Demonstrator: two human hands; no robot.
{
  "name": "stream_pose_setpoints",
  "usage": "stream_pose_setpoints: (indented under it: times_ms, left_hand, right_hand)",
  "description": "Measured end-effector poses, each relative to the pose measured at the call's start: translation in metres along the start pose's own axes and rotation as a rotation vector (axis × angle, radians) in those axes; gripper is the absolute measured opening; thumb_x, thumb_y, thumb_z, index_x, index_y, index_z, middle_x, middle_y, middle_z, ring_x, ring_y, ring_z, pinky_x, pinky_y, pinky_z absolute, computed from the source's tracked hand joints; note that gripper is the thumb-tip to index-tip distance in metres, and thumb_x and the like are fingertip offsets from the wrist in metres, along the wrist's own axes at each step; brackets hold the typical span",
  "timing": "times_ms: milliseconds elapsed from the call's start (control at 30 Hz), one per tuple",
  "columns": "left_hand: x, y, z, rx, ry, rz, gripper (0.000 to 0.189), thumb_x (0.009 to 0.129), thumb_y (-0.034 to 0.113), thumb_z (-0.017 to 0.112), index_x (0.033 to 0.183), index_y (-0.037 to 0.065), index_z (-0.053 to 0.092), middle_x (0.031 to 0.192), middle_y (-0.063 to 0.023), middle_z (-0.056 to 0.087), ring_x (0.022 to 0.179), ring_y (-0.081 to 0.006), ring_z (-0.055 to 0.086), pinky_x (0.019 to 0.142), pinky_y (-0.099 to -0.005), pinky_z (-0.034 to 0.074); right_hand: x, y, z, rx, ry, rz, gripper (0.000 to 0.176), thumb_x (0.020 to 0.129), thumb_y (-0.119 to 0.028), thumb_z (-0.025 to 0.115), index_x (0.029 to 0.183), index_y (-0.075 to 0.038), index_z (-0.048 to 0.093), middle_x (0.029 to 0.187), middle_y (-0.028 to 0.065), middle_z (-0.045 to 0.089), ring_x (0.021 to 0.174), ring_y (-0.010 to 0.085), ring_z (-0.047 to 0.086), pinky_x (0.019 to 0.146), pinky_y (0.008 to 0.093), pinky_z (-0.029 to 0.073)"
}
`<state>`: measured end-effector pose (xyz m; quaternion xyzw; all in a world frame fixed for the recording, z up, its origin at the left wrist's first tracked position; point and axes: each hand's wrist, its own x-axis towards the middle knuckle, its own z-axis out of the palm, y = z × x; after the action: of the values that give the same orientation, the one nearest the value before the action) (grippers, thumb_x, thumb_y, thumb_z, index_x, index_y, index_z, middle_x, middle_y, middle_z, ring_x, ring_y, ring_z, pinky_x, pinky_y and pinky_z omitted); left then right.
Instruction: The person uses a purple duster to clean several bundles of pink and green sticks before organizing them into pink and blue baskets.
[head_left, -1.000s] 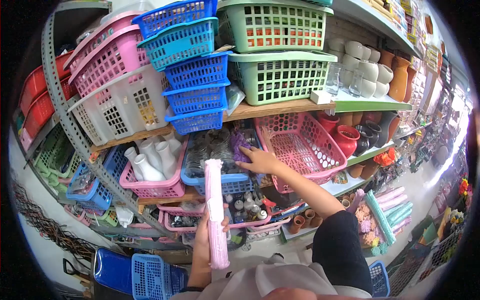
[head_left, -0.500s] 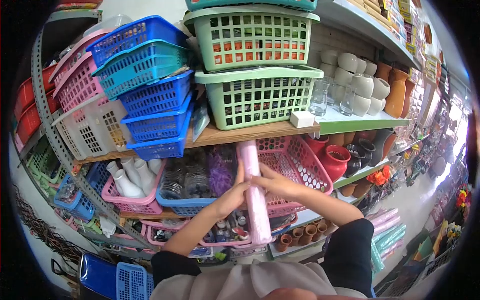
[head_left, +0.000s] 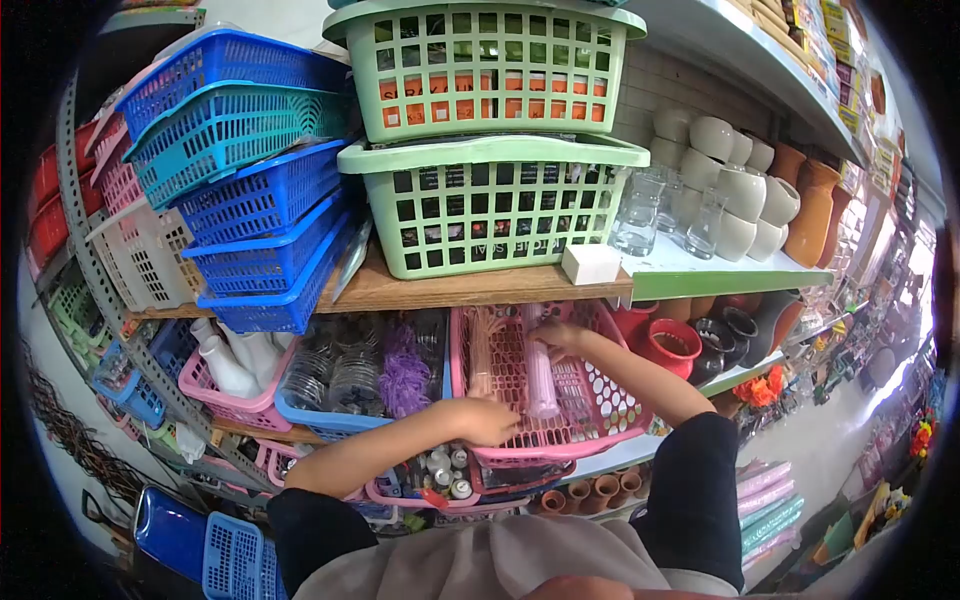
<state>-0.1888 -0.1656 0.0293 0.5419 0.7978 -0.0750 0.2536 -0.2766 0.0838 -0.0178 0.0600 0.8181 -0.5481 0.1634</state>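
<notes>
A pink, translucent plastic-wrapped roll (head_left: 541, 382) lies lengthwise inside a pink perforated basket (head_left: 520, 458) on the lower shelf. My right hand (head_left: 563, 341) reaches into the basket and closes around the roll's far part. Over the basket's front left part is my left hand (head_left: 488, 422), off the roll; its fingers are blurred and partly hidden. Just beyond it, a tan bundle of thin strands (head_left: 486, 350) lies along the basket's left side.
A wooden shelf (head_left: 450, 291) overhangs the basket, bearing green crates (head_left: 500, 215) and a small white box (head_left: 591, 264). To the left sits a blue basket (head_left: 345, 422) with a purple fluffy item (head_left: 405, 370). Red vases (head_left: 671, 346) stand at the right.
The pink roll has gone from upright between both hands, in front of the basket, down into it. My left hand has come off it; my right hand has moved farther in.
</notes>
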Motion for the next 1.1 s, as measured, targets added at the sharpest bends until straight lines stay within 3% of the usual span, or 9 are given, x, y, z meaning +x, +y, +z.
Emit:
stream_pose_setpoints:
  times_ms: [133, 367, 400, 533, 600, 700, 933, 1000, 1100]
  left_hand:
    - [0.013, 0.009, 0.011, -0.163, 0.147, 0.142, 0.045, 0.092, 0.038, 0.033, 0.116, 0.004, 0.050, 0.112, -0.0216, 0.056, 0.105, -0.0405, 0.052, 0.093, -0.0466, 0.039]
    - [0.023, 0.004, 0.010, -0.055, 0.083, 0.060, 0.051, 0.094, 0.040, 0.029, 0.126, 0.004, 0.042, 0.130, -0.0156, 0.042, 0.119, -0.0334, 0.040, 0.095, -0.0498, 0.035]
    - [0.025, 0.002, 0.012, -0.059, 0.084, 0.056, 0.051, 0.094, 0.040, 0.029, 0.126, 0.004, 0.042, 0.130, -0.0156, 0.042, 0.119, -0.0334, 0.040, 0.095, -0.0498, 0.035]
    - [0.026, 0.001, 0.018, 0.048, 0.005, 0.003, 0.053, 0.093, 0.042, 0.029, 0.129, 0.006, 0.041, 0.139, -0.0140, 0.034, 0.120, -0.0356, 0.039, 0.095, -0.0517, 0.033]
    - [0.024, 0.004, 0.018, 0.029, 0.010, -0.007, 0.054, 0.093, 0.043, 0.030, 0.130, 0.006, 0.041, 0.140, -0.0138, 0.032, 0.119, -0.0368, 0.040, 0.095, -0.0516, 0.033]
    - [0.024, 0.005, 0.011, 0.103, -0.008, 0.000, 0.053, 0.092, 0.043, 0.031, 0.126, 0.005, 0.046, 0.137, -0.0142, 0.037, 0.118, -0.0369, 0.041, 0.094, -0.0512, 0.033]
    - [0.021, 0.004, 0.010, 0.111, 0.022, -0.029, 0.047, 0.091, 0.041, 0.035, 0.115, 0.005, 0.055, 0.119, -0.0126, 0.053, 0.106, -0.0309, 0.049, 0.090, -0.0471, 0.035]
    - [0.016, 0.003, 0.016, 0.142, 0.142, -0.037, 0.045, 0.090, 0.038, 0.039, 0.113, 0.003, 0.055, 0.110, -0.0124, 0.057, 0.102, -0.0300, 0.050, 0.087, -0.0448, 0.037]
    - [-0.011, 0.017, 0.015, 0.158, 0.406, 0.038, 0.042, 0.089, 0.035, 0.043, 0.112, 0.001, 0.054, 0.106, -0.0139, 0.057, 0.102, -0.0298, 0.050, 0.087, -0.0424, 0.037]
  right_hand:
    - [0.050, 0.038, 0.000, 0.103, 0.060, 0.006, 0.033, 0.075, -0.025, 0.066, 0.099, -0.004, 0.058, 0.092, 0.0095, 0.059, 0.082, 0.0270, 0.060, 0.068, 0.0452, 0.053]
    - [0.181, 0.096, 0.007, -0.906, -0.468, -1.009, 0.042, 0.064, -0.019, 0.076, 0.098, -0.003, 0.057, 0.092, 0.0117, 0.059, 0.083, 0.0280, 0.059, 0.072, 0.0414, 0.052]
    - [0.166, 0.066, 0.018, -1.037, -0.438, -1.382, 0.057, 0.055, -0.015, 0.081, 0.103, -0.002, 0.054, 0.095, 0.0149, 0.058, 0.084, 0.0280, 0.059, 0.077, 0.0366, 0.050]
    - [0.155, 0.060, 0.021, -0.892, -0.461, -1.315, 0.059, 0.056, -0.016, 0.083, 0.105, -0.004, 0.053, 0.105, 0.0137, 0.056, 0.097, 0.0246, 0.054, 0.087, 0.0367, 0.046]
    - [0.144, 0.055, 0.023, -0.305, -0.639, -0.261, 0.064, 0.058, -0.019, 0.082, 0.111, -0.002, 0.051, 0.108, 0.0157, 0.055, 0.100, 0.0238, 0.053, 0.088, 0.0356, 0.046]
    - [0.084, 0.015, 0.044, 0.056, -0.262, 0.081, 0.064, 0.066, -0.026, 0.078, 0.118, -0.004, 0.048, 0.111, 0.0143, 0.054, 0.100, 0.0245, 0.053, 0.085, 0.0410, 0.048]
    - [0.066, 0.016, 0.028, -0.197, -0.344, -0.196, 0.056, 0.082, -0.034, 0.061, 0.126, -0.004, 0.043, 0.120, 0.0122, 0.047, 0.105, 0.0279, 0.050, 0.076, 0.0497, 0.050]
    - [0.009, -0.022, 0.034, 0.017, -0.220, 0.022, 0.060, 0.081, -0.036, 0.059, 0.127, -0.001, 0.041, 0.126, 0.0199, 0.045, 0.112, 0.0310, 0.047, 0.090, 0.0425, 0.044]
    - [-0.019, -0.020, 0.036, -0.278, -0.009, -0.168, 0.062, 0.083, -0.037, 0.054, 0.129, 0.001, 0.038, 0.129, 0.0195, 0.038, 0.107, 0.0272, 0.049, 0.083, 0.0361, 0.048]
